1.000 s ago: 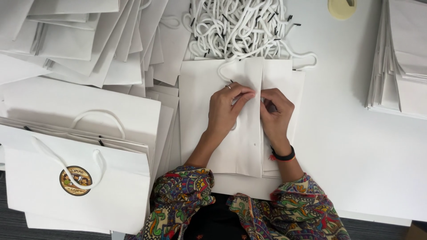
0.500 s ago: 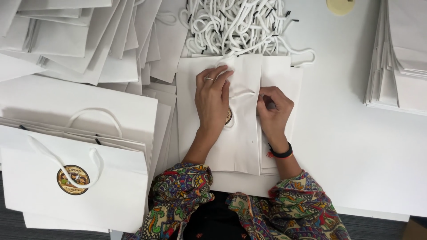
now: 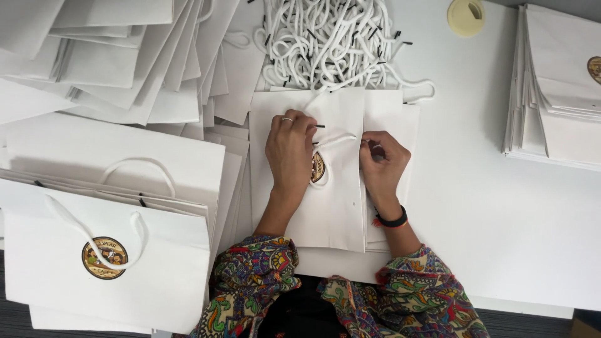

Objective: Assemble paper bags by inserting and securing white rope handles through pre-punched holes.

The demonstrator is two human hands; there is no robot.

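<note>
From the head camera, we see a flat white paper bag (image 3: 332, 206) lying on the white table (image 3: 488, 206), straight ahead of the person and on top of a few more flat bags. The left hand (image 3: 289, 153) rests palm down on the bag, its fingers curled and pinching a white cord handle (image 3: 335, 139) whose black tip pokes out just past the fingertips. The right hand (image 3: 380, 164) grips the bag's folded right edge, fingers closed narrowly on the paper. A round gold sticker (image 3: 318, 168) peeks out between the two hands.

Just beyond the bag lies a tangled heap of white cords (image 3: 332, 40). To the left we see finished bags (image 3: 106, 263) stacked with their handles fitted, and behind them a loose spread of flat bags (image 3: 113, 56). At the far right sits another neat stack of bags (image 3: 557, 87), with a pale yellow round object (image 3: 466, 16) near it.
</note>
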